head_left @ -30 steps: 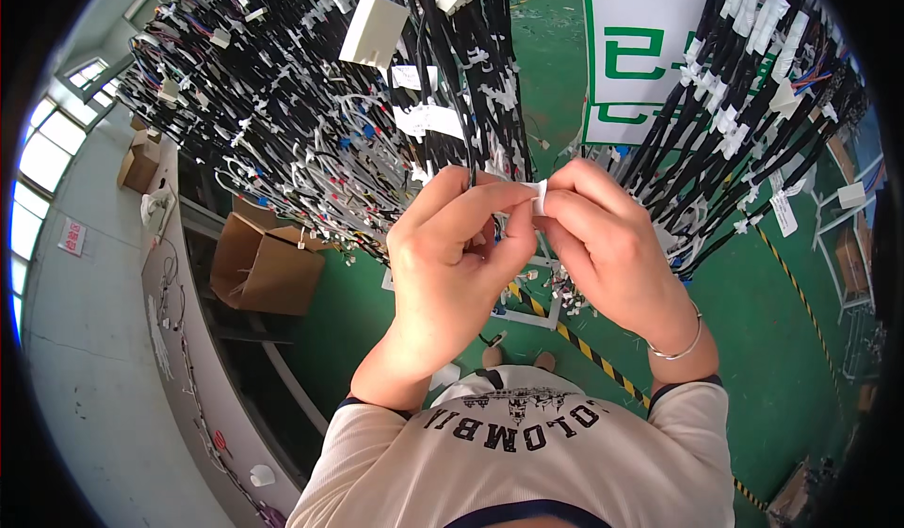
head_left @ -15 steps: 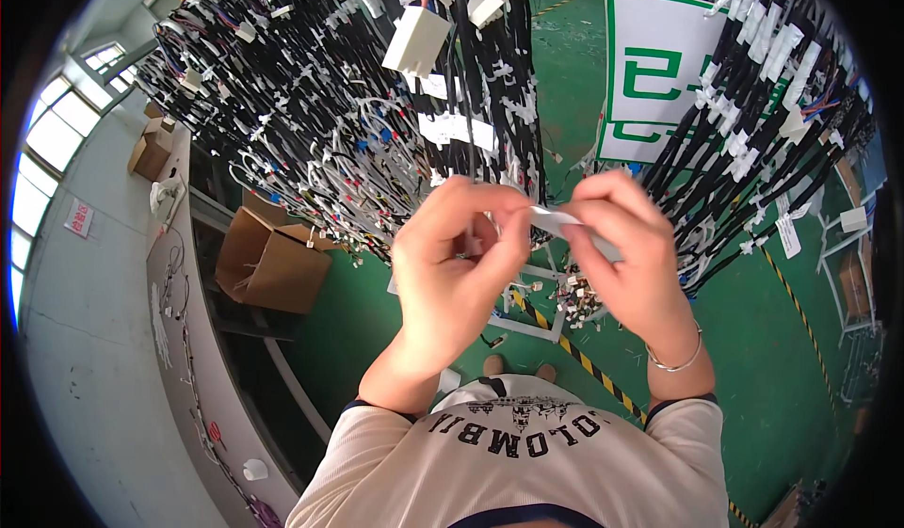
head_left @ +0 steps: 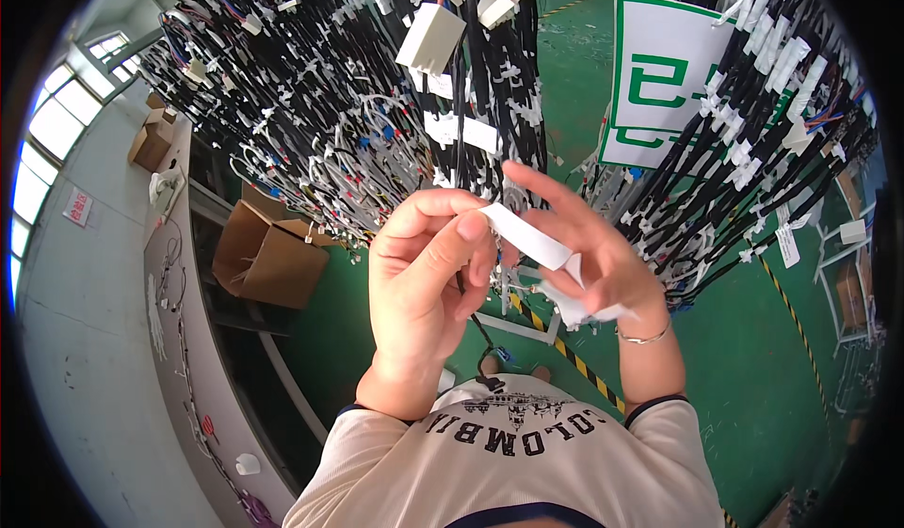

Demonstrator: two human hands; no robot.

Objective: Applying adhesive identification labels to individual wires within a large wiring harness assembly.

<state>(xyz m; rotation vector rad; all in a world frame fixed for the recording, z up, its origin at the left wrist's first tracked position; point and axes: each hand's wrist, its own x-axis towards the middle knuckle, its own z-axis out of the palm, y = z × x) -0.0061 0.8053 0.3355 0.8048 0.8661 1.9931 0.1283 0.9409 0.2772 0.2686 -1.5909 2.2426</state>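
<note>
A: What does the left hand (head_left: 419,269) have?

B: The white strip (head_left: 529,234), pinched at its far left end between thumb and forefinger, with the other fingers curled in. The strip slants from there toward the near right, out between the two hands.

A: And the right hand (head_left: 614,264)?

B: Its fingers are loosely spread around the strip's near right end, and they blur. A thin white scrap (head_left: 570,310) hangs by its thumb; whether the hand grips it, or touches the strip, I cannot tell.

A: How would the strip handle?

B: Almost weightless, I'd judge, and bendy like paper or film. It looks flat along most of its length, but it would probably crease easily. If one face is sticky, it would cling to skin.

A: So where to hold it?

B: By the extreme ends or the thin edges, lightly, leaving the broad middle untouched.

A: What lies around?

B: A black cable (head_left: 484,328) hangs just below the left hand. Beyond, on the far side, stand dense bundles of black cables (head_left: 377,67), with a white connector block (head_left: 430,40) among them. Left of the hands is a cardboard box (head_left: 282,264).
</note>
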